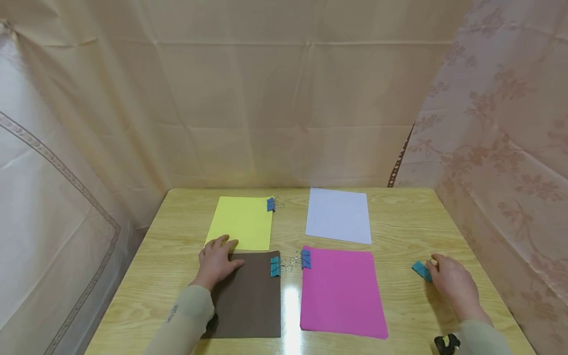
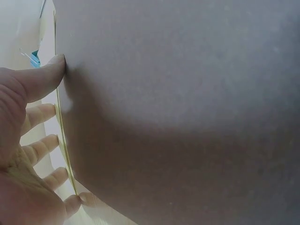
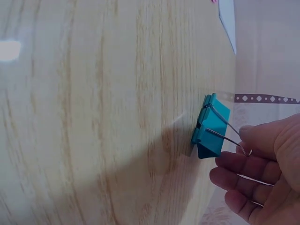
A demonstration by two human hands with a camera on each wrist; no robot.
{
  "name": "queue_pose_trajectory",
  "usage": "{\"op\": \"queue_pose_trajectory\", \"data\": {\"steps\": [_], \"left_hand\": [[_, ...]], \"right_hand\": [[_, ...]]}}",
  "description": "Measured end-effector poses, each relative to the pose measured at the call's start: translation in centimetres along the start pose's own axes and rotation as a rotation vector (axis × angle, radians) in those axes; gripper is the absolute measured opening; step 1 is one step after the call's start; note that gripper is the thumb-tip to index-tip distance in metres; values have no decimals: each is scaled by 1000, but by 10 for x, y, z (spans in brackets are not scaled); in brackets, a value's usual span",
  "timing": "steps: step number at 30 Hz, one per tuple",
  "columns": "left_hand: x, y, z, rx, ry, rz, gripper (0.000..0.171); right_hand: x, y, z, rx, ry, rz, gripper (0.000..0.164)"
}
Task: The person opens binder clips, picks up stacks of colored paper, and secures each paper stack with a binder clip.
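My left hand (image 1: 215, 264), fingers spread, rests at the upper left of a dark brown paper stack (image 1: 250, 301). Its thumb touches the brown sheet (image 2: 187, 93) in the left wrist view, and the fingertips reach past the stack's far edge to the yellow paper (image 1: 241, 222). At the table's right side, my right hand (image 1: 454, 281) pinches the wire handle of a teal binder clip (image 3: 214, 129) between thumb and index finger. The clip's body is at or just above the tabletop. A teal binder clip (image 1: 275, 266) grips the brown stack's right edge.
Magenta paper (image 1: 341, 291) lies right of the brown stack, with a blue binder clip (image 1: 306, 259) on its left edge. Behind it is a white sheet (image 1: 338, 215) without a visible clip. Another blue clip (image 1: 270, 204) holds the yellow paper. Curtains (image 1: 284, 98) surround the wooden table (image 1: 408, 217).
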State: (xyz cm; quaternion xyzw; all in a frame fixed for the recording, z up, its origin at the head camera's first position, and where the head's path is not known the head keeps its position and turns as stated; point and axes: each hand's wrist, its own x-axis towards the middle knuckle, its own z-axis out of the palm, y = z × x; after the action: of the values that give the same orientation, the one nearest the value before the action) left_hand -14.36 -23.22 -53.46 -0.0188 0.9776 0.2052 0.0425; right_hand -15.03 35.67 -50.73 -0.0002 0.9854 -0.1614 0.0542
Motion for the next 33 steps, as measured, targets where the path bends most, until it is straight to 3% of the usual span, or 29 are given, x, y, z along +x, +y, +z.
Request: {"op": "queue_pose_trajectory", "data": {"steps": [9, 19, 26, 33], "left_hand": [[1, -1, 1, 1, -3, 3, 65], [0, -1, 1, -2, 1, 5, 66], [-1, 0, -1, -9, 1, 4, 66], [-1, 0, 0, -2, -1, 7, 65]], "right_hand": [[-2, 1, 3, -5, -25, 25, 41], [-5, 2, 6, 31, 15, 18, 26], [-4, -1, 3, 65, -38, 48, 30], [-2, -5, 3, 116, -16, 46, 30]]}}
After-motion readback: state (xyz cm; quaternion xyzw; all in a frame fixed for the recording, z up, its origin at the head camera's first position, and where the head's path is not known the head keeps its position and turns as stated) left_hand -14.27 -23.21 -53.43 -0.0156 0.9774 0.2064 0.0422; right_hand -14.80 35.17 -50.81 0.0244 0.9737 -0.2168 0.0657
